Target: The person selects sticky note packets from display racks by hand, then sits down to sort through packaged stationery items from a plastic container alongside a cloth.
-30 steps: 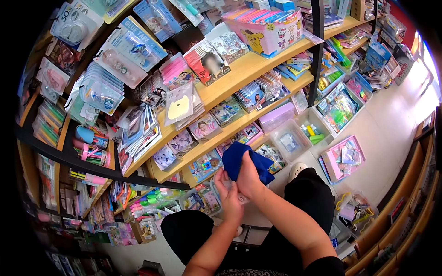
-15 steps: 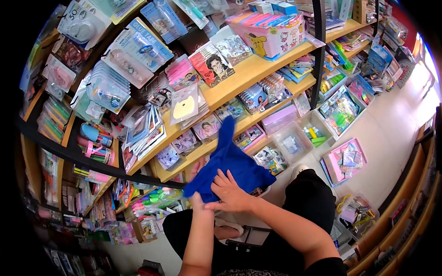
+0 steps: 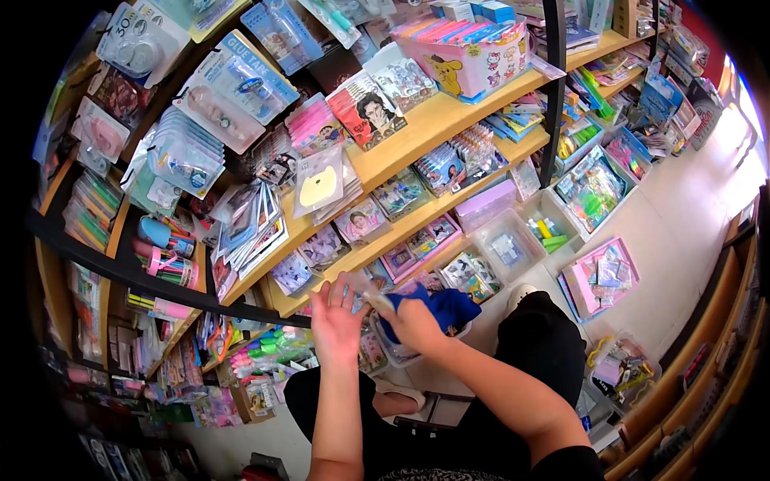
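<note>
My left hand [image 3: 337, 325] is palm up with its fingers spread, below the lower shelf edge. Close beside it, my right hand [image 3: 413, 323] has its fingers closed round a small clear item [image 3: 369, 295], blurred and partly hidden. A blue cloth [image 3: 451, 308] lies bunched just beyond my right hand, over a clear plastic bin [image 3: 395, 353] of small packets. Whether my right hand also touches the cloth, I cannot tell.
Wooden shelves [image 3: 417, 144] with packaged stationery and cards rise in front. A clear box [image 3: 507, 244], a pink tray [image 3: 601, 276] and a bin of supplies [image 3: 622, 370] stand to the right. A black metal shelf rail [image 3: 152, 282] crosses at left.
The blue cloth was spread over my left hand; now it lies bunched to the right. My left hand is uncovered and opened, and my right hand has closed on the clear item.
</note>
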A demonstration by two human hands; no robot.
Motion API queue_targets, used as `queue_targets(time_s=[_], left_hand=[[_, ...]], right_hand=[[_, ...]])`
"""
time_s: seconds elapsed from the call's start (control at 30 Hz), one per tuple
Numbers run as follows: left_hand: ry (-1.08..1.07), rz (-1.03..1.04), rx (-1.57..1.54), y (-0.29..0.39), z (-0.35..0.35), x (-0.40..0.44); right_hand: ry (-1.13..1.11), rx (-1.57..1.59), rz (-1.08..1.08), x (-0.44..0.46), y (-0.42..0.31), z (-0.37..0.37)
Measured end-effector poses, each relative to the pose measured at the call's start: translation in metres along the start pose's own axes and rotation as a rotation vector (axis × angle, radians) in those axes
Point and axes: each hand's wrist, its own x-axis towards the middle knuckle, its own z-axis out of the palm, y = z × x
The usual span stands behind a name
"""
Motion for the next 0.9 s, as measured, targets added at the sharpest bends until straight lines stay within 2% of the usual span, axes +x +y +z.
queue_targets(time_s=[0.07, 0.1, 0.2, 0.23, 0.33, 0.43, 0.47, 0.53, 0.63, 0.7, 0.8, 0.9], left_hand=[[0.039, 0.055, 0.203, -0.002, 0.007, -0.002], [0.131, 0.102, 0.347, -0.005, 0.021, -0.009], [-0.077, -0.014, 0.663, -0.009, 0.000, -0.005], [-0.055, 0.039, 0.688, -0.013, 0.003, -0.008], [-0.088, 0.092, 0.729, -0.004, 0.011, -0.014], [-0.165, 0.400, 0.817, 0.004, 0.031, -0.017], [-0.183, 0.497, 0.850, 0.007, 0.037, -0.018], [-0.156, 0.537, 0.843, 0.028, 0.059, -0.016], [-0.061, 0.632, 0.864, 0.062, 0.088, 0.002], [-0.058, 0.676, 0.827, 0.082, 0.098, 0.030], [-0.131, 0.630, 0.838, 0.105, 0.104, 0.077], [-0.046, 0.633, 1.210, 0.109, 0.100, 0.111]], right_hand=[[0.037, 0.062, 0.110, 0.007, -0.012, -0.019], [-0.076, 0.031, 0.247, 0.010, -0.025, -0.033], [0.112, 0.246, 0.175, 0.011, -0.039, -0.044], [0.072, 0.247, 0.239, 0.013, -0.038, -0.045], [0.093, 0.143, 0.243, 0.017, -0.028, -0.041], [0.003, 0.078, 0.269, 0.020, -0.034, -0.050], [0.057, 0.204, 0.219, 0.021, -0.032, -0.048], [0.166, 0.457, 0.122, 0.023, -0.020, -0.039], [0.248, 0.383, 0.248, 0.023, -0.019, -0.043], [0.258, 0.407, 0.299, 0.022, -0.023, -0.048], [0.260, 0.452, 0.360, 0.023, -0.027, -0.050], [0.250, 0.544, 0.508, 0.027, -0.025, -0.053]])
